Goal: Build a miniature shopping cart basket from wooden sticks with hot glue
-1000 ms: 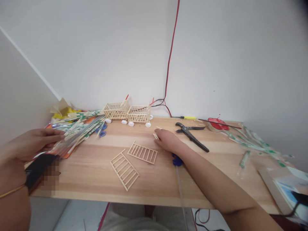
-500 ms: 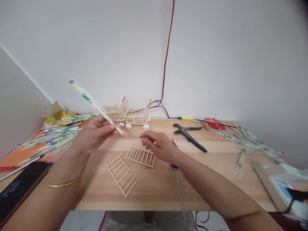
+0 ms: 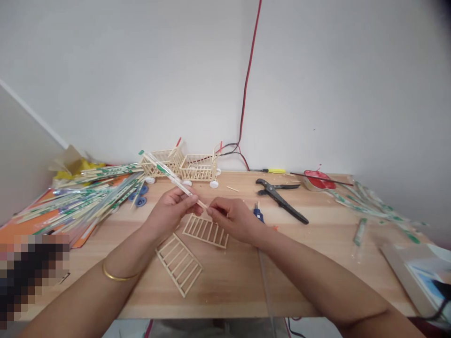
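My left hand (image 3: 172, 210) is closed around a wrapped pair of chopsticks (image 3: 165, 172), a thin stick in a clear sleeve with green print, slanting up to the left. My right hand (image 3: 232, 217) pinches the near tip of the same stick, so both hands meet above the wooden table (image 3: 232, 272). Just below them lie two flat ladder-like frames of thin sticks, one (image 3: 206, 230) under my right hand and one (image 3: 179, 263) nearer to me. At the wall stand two small stick carts with white wheels (image 3: 183, 167).
A heap of wrapped chopsticks (image 3: 81, 199) covers the left on orange sheets. Black pliers (image 3: 280, 199) lie to the right, with a red tape roll (image 3: 317, 180) and torn wrappers (image 3: 366, 206) beyond. A red and black wire (image 3: 246, 98) hangs down the wall. A blue-handled tool (image 3: 259, 215) lies by my right wrist.
My left hand took one wrapped chopstick from the heap and carried it to the middle. My right hand left the table and took hold of the stick's near tip.
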Available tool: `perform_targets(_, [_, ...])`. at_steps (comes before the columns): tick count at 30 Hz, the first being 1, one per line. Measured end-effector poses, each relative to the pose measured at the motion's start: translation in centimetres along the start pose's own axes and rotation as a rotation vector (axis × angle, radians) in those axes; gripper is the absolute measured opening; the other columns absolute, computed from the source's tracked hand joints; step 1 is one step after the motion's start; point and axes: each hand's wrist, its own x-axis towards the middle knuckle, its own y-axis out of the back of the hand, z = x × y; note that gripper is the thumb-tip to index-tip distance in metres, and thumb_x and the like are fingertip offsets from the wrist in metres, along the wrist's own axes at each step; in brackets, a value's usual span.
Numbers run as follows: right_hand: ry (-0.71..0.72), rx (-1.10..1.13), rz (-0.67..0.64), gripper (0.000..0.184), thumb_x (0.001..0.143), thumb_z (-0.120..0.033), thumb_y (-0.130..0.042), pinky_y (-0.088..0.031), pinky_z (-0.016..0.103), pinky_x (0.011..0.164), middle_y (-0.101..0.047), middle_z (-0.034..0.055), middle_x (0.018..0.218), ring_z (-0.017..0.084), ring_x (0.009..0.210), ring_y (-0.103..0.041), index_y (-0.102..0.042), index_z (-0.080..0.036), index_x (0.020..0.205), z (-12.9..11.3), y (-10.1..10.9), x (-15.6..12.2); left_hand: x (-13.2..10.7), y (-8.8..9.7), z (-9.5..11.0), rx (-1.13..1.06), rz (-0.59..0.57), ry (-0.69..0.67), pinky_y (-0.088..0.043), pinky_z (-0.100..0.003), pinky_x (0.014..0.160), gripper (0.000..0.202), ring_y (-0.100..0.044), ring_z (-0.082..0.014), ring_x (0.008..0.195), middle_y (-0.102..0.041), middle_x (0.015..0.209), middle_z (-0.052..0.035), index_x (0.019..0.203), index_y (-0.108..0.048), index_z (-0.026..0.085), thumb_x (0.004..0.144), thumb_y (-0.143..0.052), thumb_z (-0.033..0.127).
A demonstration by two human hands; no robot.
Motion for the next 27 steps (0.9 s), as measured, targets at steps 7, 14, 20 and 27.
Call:
perform_targets(7, [0.053,-0.191,-0.023,0.032,0.091,-0.035,-0.047,-0.023,0.022,0.054,-0.052,-0.0029,0.060,0.008,0.055,-0.041,-0.051,-0.016,0.066,0.1,0.3,-0.2,0.2,0.2,0.4,-0.036,0.112,-0.038,-0.048,-0.019,0.052,0.021,-0.057,-0.0072,0.052,-0.060,0.065,0.0036,0.078,-0.063,0.015,0.068,-0.076,0.027])
perform_targets(14, [0.221,-0.119,-0.090,0.036,0.094,-0.032,-0.040,-0.024,0.021,0.053,-0.043,-0.0040,0.056,0.008,0.052,-0.036,-0.042,-0.017,0.062,-0.4,-0.1,-0.4,-0.1,0.3,0.2,-0.015,-0.059,0.081,-0.048,-0.020,0.049,0.024,-0.058,-0.0093,0.048,-0.063,0.060,0.0009,0.072,-0.060,0.014,0.066,-0.078,0.029])
perform_targets(20, [0.196,-0.018,0.012,0.037,0.094,-0.034,-0.040,-0.027,0.021,0.054,-0.044,-0.0040,0.057,0.008,0.054,-0.039,-0.044,-0.017,0.062,-0.4,-0.9,-0.5,-0.6,0.0,0.4,-0.046,-0.109,0.085,-0.049,-0.021,0.051,0.021,-0.060,-0.0100,0.049,-0.064,0.061,0.0004,0.074,-0.062,0.014,0.067,-0.077,0.028])
perform_targets(27, [-0.100,0.313,-0.010,0.048,0.096,-0.049,-0.028,-0.037,0.020,0.051,-0.051,-0.0017,0.058,0.009,0.051,-0.048,-0.052,-0.016,0.070,0.2,-0.2,0.0,-0.6,-0.5,0.9,-0.074,0.045,0.031,-0.049,-0.020,0.051,0.024,-0.058,-0.0085,0.050,-0.063,0.063,0.0007,0.071,-0.060,0.013,0.065,-0.078,0.030])
